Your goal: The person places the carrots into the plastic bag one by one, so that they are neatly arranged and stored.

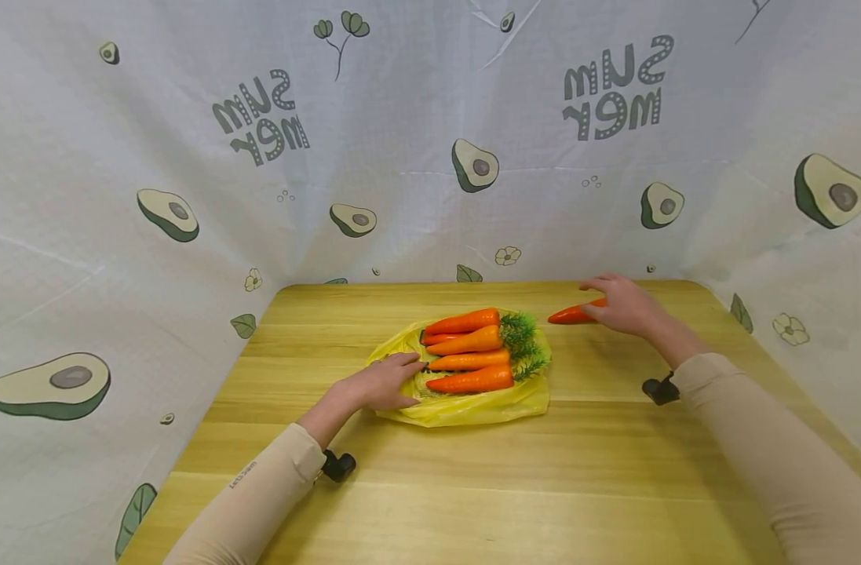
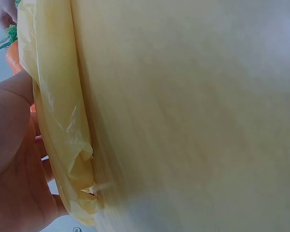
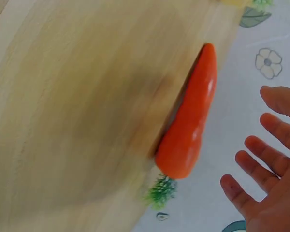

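Observation:
Several orange carrots (image 1: 471, 380) with green tops lie side by side on a yellow plastic bag (image 1: 472, 412) in the head view. My left hand (image 1: 384, 383) rests at the bag's left side, fingers extended toward the carrot tips. In the left wrist view, the bag's crumpled edge (image 2: 63, 111) partly covers those fingers. To the right, a single carrot (image 3: 188, 116) lies on the table with its tip toward the bag. Over its thick end hovers my right hand (image 1: 624, 304); the right wrist view shows the fingers spread and apart from the carrot.
The wooden table (image 1: 472, 494) ends at a white cloth (image 1: 416, 141) printed with avocados, which hangs behind and along both sides. A small black device (image 1: 340, 466) sits at the left wrist, another (image 1: 662, 389) at the right.

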